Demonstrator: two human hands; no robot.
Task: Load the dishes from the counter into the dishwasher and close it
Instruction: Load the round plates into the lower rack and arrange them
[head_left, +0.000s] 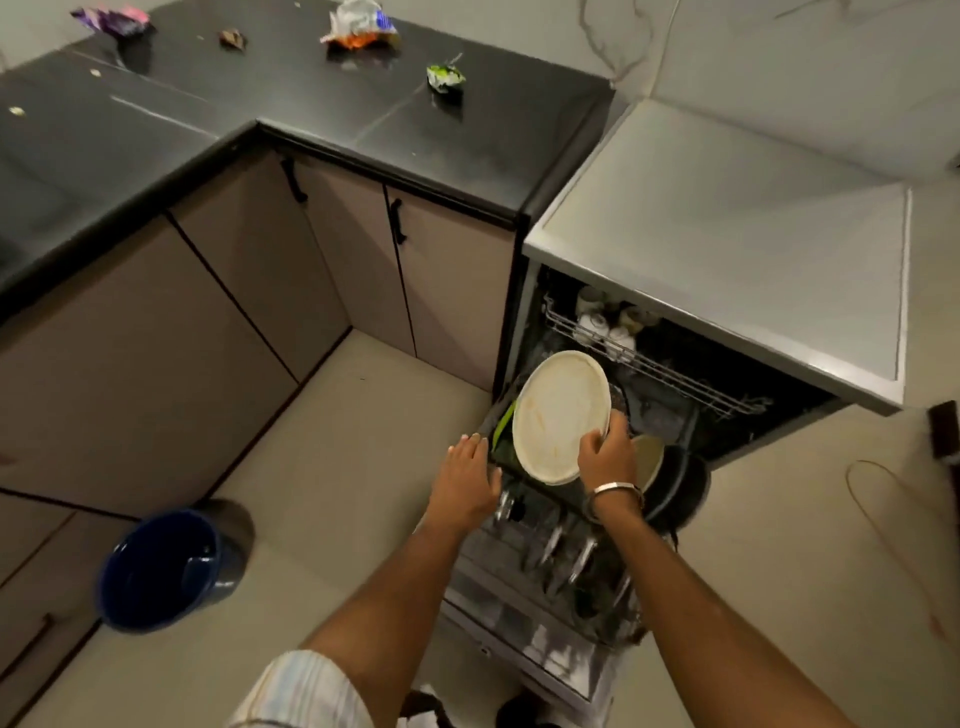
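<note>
Black L-shaped counter from 9 to 12 o'clock, crumpled wrappers scattered on top. Beige cabinets with black handles underneath. Pale tile floor, blue bucket at 8. White marble wall at 1.

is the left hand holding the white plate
No, the right hand grips the white plate, while the left hand rests at the lower rack edge.

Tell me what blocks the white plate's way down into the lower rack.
Nothing visible does. The right hand holds the round white plate over the lower rack, beside a dark pan already loaded.
</note>
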